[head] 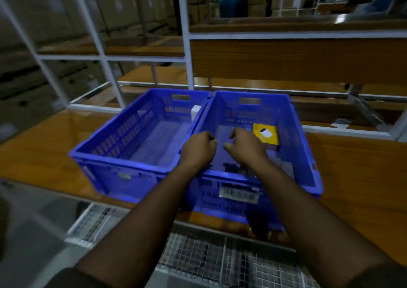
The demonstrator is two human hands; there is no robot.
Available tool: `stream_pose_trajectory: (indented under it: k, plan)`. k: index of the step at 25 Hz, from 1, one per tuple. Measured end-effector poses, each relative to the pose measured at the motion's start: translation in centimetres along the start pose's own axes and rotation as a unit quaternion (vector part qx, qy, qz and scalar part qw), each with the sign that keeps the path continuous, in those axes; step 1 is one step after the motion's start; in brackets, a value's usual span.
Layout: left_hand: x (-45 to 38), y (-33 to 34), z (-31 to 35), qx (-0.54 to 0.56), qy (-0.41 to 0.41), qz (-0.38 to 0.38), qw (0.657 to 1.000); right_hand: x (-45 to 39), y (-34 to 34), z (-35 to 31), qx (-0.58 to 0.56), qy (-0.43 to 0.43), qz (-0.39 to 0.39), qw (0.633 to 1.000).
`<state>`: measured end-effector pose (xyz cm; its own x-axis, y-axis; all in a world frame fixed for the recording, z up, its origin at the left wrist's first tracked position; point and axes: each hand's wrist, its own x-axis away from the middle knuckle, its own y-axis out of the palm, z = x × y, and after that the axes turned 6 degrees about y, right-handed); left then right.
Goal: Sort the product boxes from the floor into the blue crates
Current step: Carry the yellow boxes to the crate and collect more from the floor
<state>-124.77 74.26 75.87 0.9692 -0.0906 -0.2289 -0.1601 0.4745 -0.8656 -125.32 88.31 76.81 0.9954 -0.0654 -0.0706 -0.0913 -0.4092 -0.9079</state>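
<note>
Both hands, left (199, 147) and right (245, 147), loosely curled, empty; yellow box (266, 134) just beyond right, inside right crate (308, 155).

Two blue crates side by side on wooden shelf (352, 166), touching along shared rims. I see left crate (123, 151) open from above, floor mostly bare; white box (195, 111) upright in far right corner. Right crate (308, 146) also open-topped: yellow box (266, 134) at far right, dark items (233, 168) along near wall, bare floor in centre. My left hand (199, 147) and right hand (246, 147) hang over it. White rack posts (185, 34) rise behind crates. Wire mesh (220, 254) below shelf edge.
</note>
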Motion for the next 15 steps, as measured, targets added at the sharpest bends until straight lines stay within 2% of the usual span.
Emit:
stream_pose_trajectory:
  k: [2,4,7,11,13,15]
  plan:
    - [2.1,-1.9,-1.1,0.021,-0.022,0.115,0.993,0.6,1.3,-2.7,-0.061,-0.03,0.007,0.998]
    - [4.3,-4.4,-2.6,0.026,-0.054,0.188,0.98,1.5,2.7,-5.8,-0.119,-0.065,0.003,0.991]
    - [8.5,-7.7,-6.0,0.013,-0.113,0.212,0.971,3.8,4.5,-10.0,-0.184,-0.119,0.014,0.976]
    - [15.4,-10.9,-12.1,0.007,-0.183,0.254,0.95,8.8,7.3,-15.6,-0.192,-0.219,0.12,0.949]
    - [19.2,-12.1,-15.1,0.011,-0.215,0.259,0.941,11.5,9.0,-18.8,-0.211,-0.265,0.094,0.936]
    - [23.7,-13.2,-18.0,0.028,-0.254,0.257,0.932,14.8,11.2,-22.2,-0.225,-0.293,0.018,0.929]
